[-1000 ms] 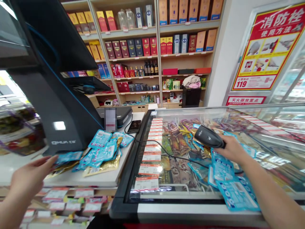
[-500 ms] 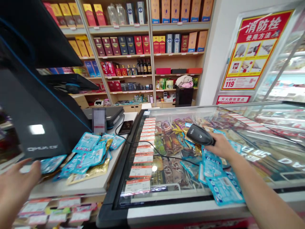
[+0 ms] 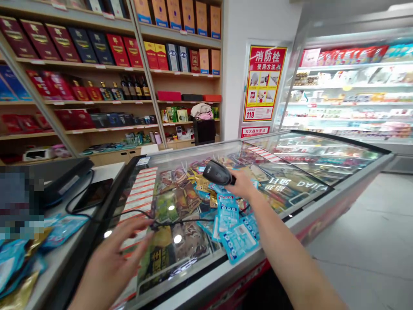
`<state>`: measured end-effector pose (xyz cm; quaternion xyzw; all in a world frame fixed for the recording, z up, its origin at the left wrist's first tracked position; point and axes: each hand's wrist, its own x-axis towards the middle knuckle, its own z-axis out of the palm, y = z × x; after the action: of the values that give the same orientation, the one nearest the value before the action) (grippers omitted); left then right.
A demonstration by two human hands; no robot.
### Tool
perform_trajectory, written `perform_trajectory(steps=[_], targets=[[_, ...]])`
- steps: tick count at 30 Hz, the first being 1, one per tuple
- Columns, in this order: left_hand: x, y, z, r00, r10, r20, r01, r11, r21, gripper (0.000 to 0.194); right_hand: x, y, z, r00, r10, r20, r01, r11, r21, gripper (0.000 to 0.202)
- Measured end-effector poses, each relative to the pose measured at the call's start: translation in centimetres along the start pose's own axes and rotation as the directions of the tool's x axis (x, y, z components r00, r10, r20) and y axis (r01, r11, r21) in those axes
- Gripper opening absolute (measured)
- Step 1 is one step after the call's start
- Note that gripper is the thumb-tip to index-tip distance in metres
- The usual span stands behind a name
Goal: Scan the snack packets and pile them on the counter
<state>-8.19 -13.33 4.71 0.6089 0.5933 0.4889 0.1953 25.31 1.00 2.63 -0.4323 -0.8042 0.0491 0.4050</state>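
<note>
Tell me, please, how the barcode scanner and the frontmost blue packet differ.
The barcode scanner is black and bulky; the frontmost blue packet is flat, blue and white.
The right grip holds the scanner, while the packet lies on the chest freezer.

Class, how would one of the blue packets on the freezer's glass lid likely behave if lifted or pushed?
The blue packets look thin and flat, so one would probably bend when lifted. Their glossy wrapping on the smooth glass lid suggests they may slide if pushed. Lying low, they seem unlikely to roll or tip.
</note>
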Motion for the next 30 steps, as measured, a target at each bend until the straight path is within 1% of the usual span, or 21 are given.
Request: perform_trajectory(steps=[1,2,3,5,6,7,9,12,15,17,19,21,24,27,30], targets=[[-0.3,0.4,2.3,0.992,0.069,0.105,-0.072,0.997,0.027,0.031,0.0,0.2,-0.1,1.000,0.013,-0.012,-0.013,1.000,0.007,0.027],[-0.7,1.0,4.5,0.973,0.105,0.203,-0.115,0.993,0.037,0.029,0.0,0.5,-0.2,0.999,0.026,-0.026,-0.026,1.000,0.014,0.030],[-1.2,1.5,6.6,0.946,0.131,0.298,-0.152,0.987,0.049,0.028,0.1,0.7,-0.3,0.999,0.039,-0.035,-0.038,0.999,0.020,0.032],[-2.2,2.9,10.1,0.884,0.131,0.448,-0.190,0.978,0.089,0.031,0.1,1.1,-0.7,0.997,0.061,-0.046,-0.060,0.998,0.023,0.033],[-2.7,3.5,11.4,0.856,0.116,0.504,-0.203,0.971,0.122,0.034,0.2,1.3,-0.9,0.996,0.071,-0.047,-0.070,0.997,0.018,0.032],[-3.1,4.2,12.5,0.833,0.092,0.546,-0.214,0.963,0.164,0.039,0.2,1.4,-1.1,0.996,0.080,-0.048,-0.080,0.997,0.010,0.030],[-3.6,5.3,14.2,0.801,0.033,0.597,-0.235,0.936,0.263,0.050,0.3,1.7,-1.4,0.994,0.091,-0.053,-0.092,0.996,-0.009,0.027],[-3.9,6.3,15.6,0.780,-0.028,0.625,-0.270,0.886,0.378,0.060,0.3,2.0,-1.7,0.993,0.091,-0.071,-0.092,0.996,-0.015,0.025],[-3.8,6.4,15.8,0.779,-0.046,0.625,-0.280,0.866,0.414,0.058,0.3,2.3,-1.7,0.993,0.082,-0.079,-0.083,0.996,-0.014,0.026],[-3.5,6.0,15.5,0.781,-0.053,0.622,-0.255,0.882,0.396,0.057,0.3,2.4,-1.6,0.994,0.073,-0.080,-0.074,0.997,-0.010,0.026],[-3.0,5.2,15.0,0.792,-0.055,0.608,-0.203,0.916,0.347,0.058,0.3,2.4,-1.4,0.994,0.064,-0.085,-0.064,0.998,0.001,0.026],[-2.0,4.2,14.2,0.823,-0.028,0.567,-0.151,0.952,0.266,0.061,0.3,2.3,-1.2,0.994,0.058,-0.088,-0.058,0.998,0.008,0.025],[0.1,2.5,12.6,0.879,0.012,0.476,-0.087,0.987,0.135,0.061,0.2,2.2,-0.9,0.996,0.052,-0.079,-0.051,0.999,0.015,0.028],[2.6,1.0,10.6,0.919,0.011,0.395,-0.016,1.000,0.009,0.063,0.1,1.8,-0.7,0.997,0.036,-0.069,-0.036,0.999,0.011,0.037],[4.6,-0.1,8.7,0.955,-0.014,0.295,0.040,0.996,-0.084,0.069,0.1,1.1,-0.6,0.999,0.013,-0.036,-0.014,1.000,-0.015,0.035]])
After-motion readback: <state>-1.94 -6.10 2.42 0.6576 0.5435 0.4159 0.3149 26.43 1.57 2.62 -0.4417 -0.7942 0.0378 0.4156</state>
